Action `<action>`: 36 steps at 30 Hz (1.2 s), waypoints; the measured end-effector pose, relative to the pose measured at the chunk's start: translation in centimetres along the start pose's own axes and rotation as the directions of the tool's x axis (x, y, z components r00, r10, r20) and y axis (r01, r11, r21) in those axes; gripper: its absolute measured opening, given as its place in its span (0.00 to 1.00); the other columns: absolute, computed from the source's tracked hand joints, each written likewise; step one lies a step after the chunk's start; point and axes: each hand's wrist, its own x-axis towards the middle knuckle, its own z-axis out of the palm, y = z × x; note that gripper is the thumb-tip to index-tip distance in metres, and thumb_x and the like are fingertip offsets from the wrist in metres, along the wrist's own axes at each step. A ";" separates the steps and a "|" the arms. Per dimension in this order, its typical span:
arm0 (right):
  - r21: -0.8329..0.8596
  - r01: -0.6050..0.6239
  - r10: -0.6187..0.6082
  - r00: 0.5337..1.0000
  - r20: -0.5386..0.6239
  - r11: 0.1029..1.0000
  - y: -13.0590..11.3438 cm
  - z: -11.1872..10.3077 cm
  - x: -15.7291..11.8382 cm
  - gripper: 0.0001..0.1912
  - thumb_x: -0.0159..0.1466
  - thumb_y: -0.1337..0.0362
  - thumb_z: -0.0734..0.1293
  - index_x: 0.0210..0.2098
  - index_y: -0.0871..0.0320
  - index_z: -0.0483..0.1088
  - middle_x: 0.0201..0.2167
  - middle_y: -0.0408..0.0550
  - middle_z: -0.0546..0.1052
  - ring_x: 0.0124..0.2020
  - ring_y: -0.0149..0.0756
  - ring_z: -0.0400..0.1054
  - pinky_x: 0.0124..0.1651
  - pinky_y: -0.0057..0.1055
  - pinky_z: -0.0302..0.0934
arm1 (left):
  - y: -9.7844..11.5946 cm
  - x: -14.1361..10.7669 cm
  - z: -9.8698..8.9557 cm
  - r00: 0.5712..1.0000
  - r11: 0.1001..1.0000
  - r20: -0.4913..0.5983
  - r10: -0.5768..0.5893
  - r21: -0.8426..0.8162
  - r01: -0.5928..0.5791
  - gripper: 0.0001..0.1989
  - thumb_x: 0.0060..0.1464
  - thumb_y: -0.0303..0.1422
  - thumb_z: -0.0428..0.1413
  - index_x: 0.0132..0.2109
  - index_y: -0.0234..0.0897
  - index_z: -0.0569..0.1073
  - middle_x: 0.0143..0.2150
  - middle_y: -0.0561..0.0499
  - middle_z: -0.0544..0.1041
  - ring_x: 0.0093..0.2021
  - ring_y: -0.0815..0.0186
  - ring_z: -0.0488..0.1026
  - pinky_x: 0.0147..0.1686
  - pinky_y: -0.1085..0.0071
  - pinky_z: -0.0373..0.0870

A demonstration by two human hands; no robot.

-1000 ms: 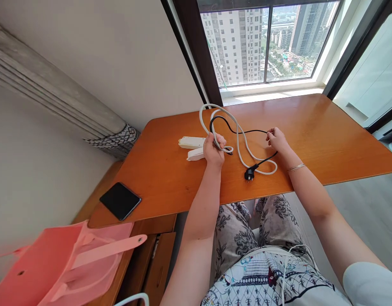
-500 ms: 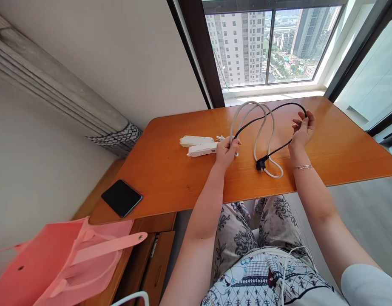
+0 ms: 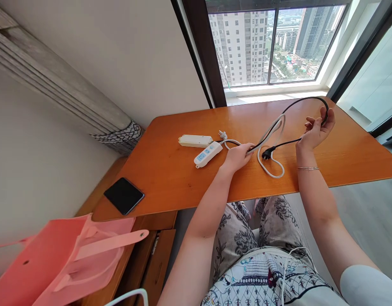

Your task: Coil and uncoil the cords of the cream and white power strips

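Note:
My left hand (image 3: 240, 156) is closed around a white cord (image 3: 279, 123) and a black cord (image 3: 302, 99) together, just above the table. My right hand (image 3: 319, 127), farther right, grips the black cord, which arches between the two hands. From the right hand the black cord runs back to a black plug (image 3: 268, 153) near the table's middle. The white cord loops beneath and around that plug. Left of my left hand lie a white power strip with blue sockets (image 3: 208, 154) and a second white power strip (image 3: 195, 140). A white plug (image 3: 223, 135) sits beside them.
The orange-brown wooden table (image 3: 160, 170) has a black phone (image 3: 123, 195) at its left end. A pink bag (image 3: 71, 259) stands at the lower left beside wooden drawers (image 3: 157, 263). Behind the table is a window (image 3: 247, 46); a tied curtain (image 3: 71, 89) hangs at left.
My right hand has moved right and slightly up, drawing the black cord with it. My left hand has shifted right and down, and the nearer power strip has turned, showing its sockets.

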 end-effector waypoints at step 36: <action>-0.016 -0.110 0.109 0.992 -0.060 0.994 -2.5 0.7 -1.2 0.21 0.71 0.64 0.55 0.60 0.56 0.67 0.56 0.53 0.77 0.28 0.28 0.68 0.31 0.29 0.63 | -4.7 0.5 -2.6 0.849 0.819 -0.229 -0.476 0.236 0.523 0.23 0.61 0.25 0.49 0.60 0.40 0.76 0.58 0.40 0.76 0.62 0.49 0.70 0.61 0.56 0.66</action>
